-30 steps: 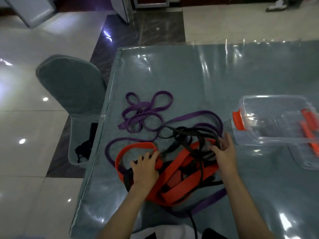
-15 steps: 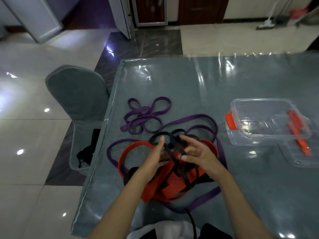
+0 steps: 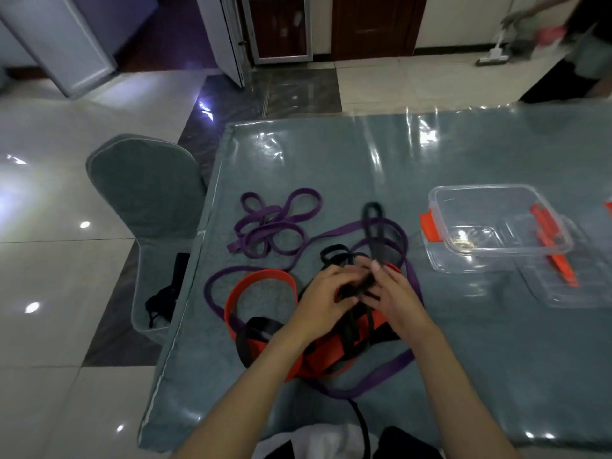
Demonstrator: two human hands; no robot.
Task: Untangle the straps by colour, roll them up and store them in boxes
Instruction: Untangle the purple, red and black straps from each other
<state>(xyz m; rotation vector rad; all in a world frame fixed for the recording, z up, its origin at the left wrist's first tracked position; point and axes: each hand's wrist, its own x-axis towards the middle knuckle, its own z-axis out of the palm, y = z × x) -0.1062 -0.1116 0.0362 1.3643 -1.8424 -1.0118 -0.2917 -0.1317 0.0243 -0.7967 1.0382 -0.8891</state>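
Both your hands had closed in since a moment earlier, left hand (image 3: 319,298) and right hand (image 3: 390,293) pinching the black strap (image 3: 372,226) above the tangle on the table (image 3: 331,160), apparently to work it free of the orange strap (image 3: 261,276)

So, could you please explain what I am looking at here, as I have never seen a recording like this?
There is no machine here: a person wears a camera on the head, looking down at their own two bare hands. The left hand and right hand meet over a tangle of straps on a table under a shiny clear cover. Both work at a black strap, though blur hides the exact grip. Under it lie an orange strap and a long purple strap; a separate purple bundle lies farther away. To the right stand clear plastic boxes with orange clips. A chair stands to the left.
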